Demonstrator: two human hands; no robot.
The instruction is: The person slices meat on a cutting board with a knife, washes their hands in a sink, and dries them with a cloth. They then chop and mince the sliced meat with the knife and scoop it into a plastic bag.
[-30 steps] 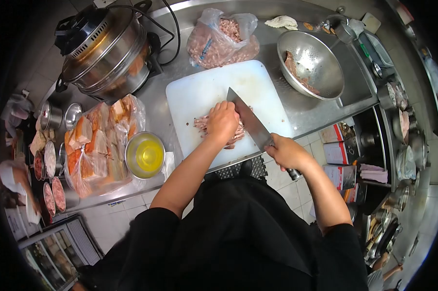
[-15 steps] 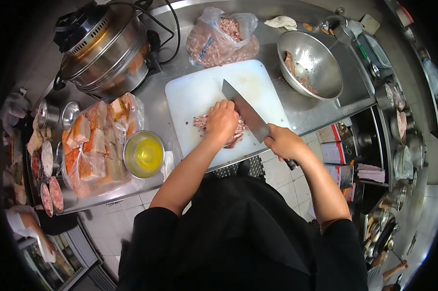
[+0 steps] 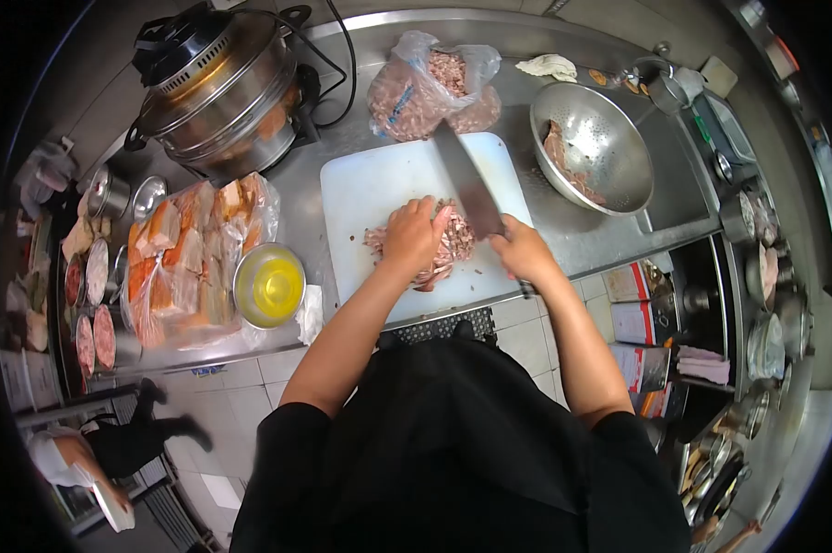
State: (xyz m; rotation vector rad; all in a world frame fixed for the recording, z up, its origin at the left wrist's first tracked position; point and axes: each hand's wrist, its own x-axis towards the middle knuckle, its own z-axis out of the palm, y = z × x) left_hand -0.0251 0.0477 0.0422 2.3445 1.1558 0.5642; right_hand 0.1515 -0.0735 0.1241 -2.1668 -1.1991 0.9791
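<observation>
On a white cutting board [image 3: 351, 198] lies a pile of chopped pinkish meat [image 3: 453, 241]. My left hand [image 3: 413, 238] bends over the left part of this pile, its fingers curled down onto the meat and the thumb to the right. A broad-bladed chef's knife [image 3: 468, 184] is gripped in my right hand [image 3: 524, 251]; its blade points up and away across the board, just right of the pile. Whether its edge touches the board, I cannot tell. Beyond the board sits a plastic bag of minced meat [image 3: 448, 69], near the knife's tip.
A steel colander [image 3: 609, 138] with some meat stands at the right. To the left are bagged slabs of meat [image 3: 181, 253], a bowl of yellow liquid [image 3: 270, 286] and a large steel cooker [image 3: 227, 92]. A co-worker [image 3: 75, 456] carrying something white is at lower left.
The knife has swung more upright and moved right of the pile, with my right hand shifting left and up. My left thumb has spread, uncovering more chopped meat. The co-worker is more fully in view.
</observation>
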